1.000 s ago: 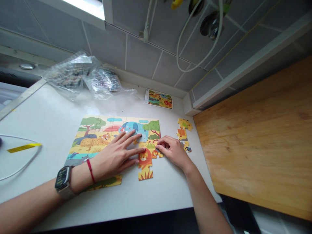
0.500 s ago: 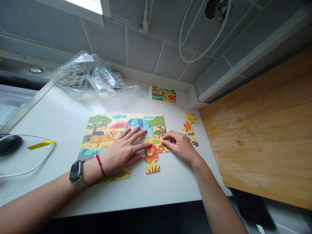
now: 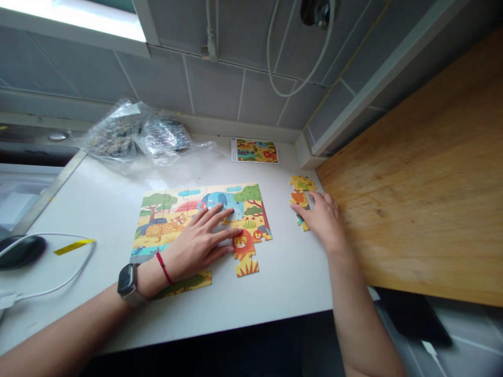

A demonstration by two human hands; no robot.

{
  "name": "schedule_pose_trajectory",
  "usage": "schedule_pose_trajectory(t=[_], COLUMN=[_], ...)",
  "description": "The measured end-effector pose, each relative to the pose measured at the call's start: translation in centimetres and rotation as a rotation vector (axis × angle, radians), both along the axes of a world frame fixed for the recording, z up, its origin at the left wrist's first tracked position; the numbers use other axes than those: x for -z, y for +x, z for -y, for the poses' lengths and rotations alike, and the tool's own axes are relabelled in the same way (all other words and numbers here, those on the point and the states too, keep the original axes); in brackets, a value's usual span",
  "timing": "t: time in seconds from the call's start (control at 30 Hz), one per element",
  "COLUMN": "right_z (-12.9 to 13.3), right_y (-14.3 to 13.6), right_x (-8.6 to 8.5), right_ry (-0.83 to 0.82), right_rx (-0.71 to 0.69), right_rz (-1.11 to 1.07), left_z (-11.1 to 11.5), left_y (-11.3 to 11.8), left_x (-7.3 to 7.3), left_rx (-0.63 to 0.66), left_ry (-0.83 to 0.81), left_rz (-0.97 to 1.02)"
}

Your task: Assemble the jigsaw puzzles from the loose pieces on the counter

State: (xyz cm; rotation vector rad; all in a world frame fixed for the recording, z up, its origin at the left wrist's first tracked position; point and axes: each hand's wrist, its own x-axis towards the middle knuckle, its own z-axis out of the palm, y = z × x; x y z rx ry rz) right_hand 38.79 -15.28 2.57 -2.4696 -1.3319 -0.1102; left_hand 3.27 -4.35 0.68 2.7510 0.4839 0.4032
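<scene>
A partly joined animal puzzle lies on the white table. My left hand rests palm down across its middle and lower part, fingers spread, beside the lion piece. Part of the puzzle is hidden under that hand. At the right, my right hand is at the small group of loose pieces, thumb and fingers apart around the lower ones. No piece is visibly lifted. A picture card of the same scene lies behind the puzzle.
Clear plastic bags with pieces inside lie at the back left. A black mouse, a white cable and yellow tape are at the left. A wooden board borders the right side.
My right hand has moved from the puzzle's right edge to the loose pieces. A tree-trunk edge piece now shows at the puzzle's right side. My left hand stays put; the view has shifted slightly.
</scene>
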Motion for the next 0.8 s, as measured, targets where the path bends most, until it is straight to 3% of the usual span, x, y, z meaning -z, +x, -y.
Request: schedule_pose_trajectory(t=[0.1, 0.47, 0.8], right_z=[0.3, -0.3, -1.1], right_y=[0.5, 0.3, -2.5], right_x=[0.5, 0.4, -0.4], right_ry=[-0.055, 0.021, 0.380], right_rx=[0.048, 0.006, -0.200], right_rz=[-0.005, -0.177, -0.524], left_z=[-0.1, -0.2, -0.1], left_y=[0.0, 0.0, -0.1], left_x=[0.2, 0.6, 0.6], left_rx=[0.008, 0.008, 0.005], left_ry=[0.010, 0.031, 0.018], left_rz=[0.001, 0.016, 0.020])
